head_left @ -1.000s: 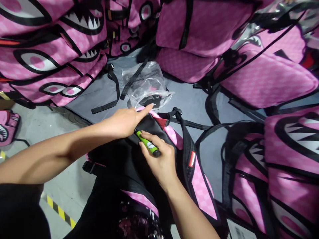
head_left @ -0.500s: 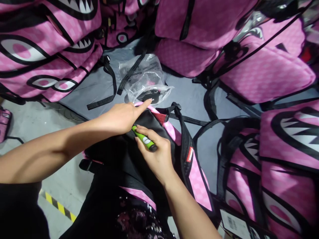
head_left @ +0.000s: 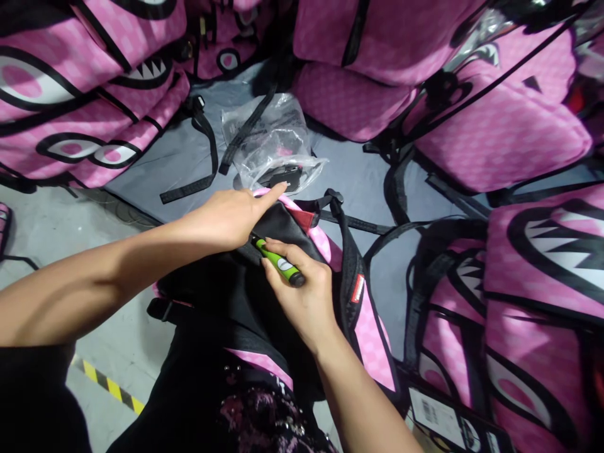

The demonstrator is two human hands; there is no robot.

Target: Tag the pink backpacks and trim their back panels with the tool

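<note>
A black and pink backpack (head_left: 283,226) lies in front of me, its black side facing up. My left hand (head_left: 233,214) rests at its top edge, index finger stretched out toward a clear plastic bag (head_left: 271,135); the other fingers are curled and mostly hidden, so what they hold cannot be made out. In my right hand (head_left: 304,286) is a green tool with a black end (head_left: 283,264), its tip pointing at the black cloth just below my left hand. A black strap with a red label (head_left: 357,288) runs down the backpack's right side.
Pink backpacks with eyes and teeth stand at the left (head_left: 94,119) and right (head_left: 542,302); plain pink ones (head_left: 495,126) lie behind. Loose black straps (head_left: 399,189) cross the grey surface (head_left: 174,157). Yellow-black tape (head_left: 108,384) marks the floor.
The green tool and my right hand have shifted slightly right, and the tool's dark tip now shows. My left hand stays in nearly the same place.
</note>
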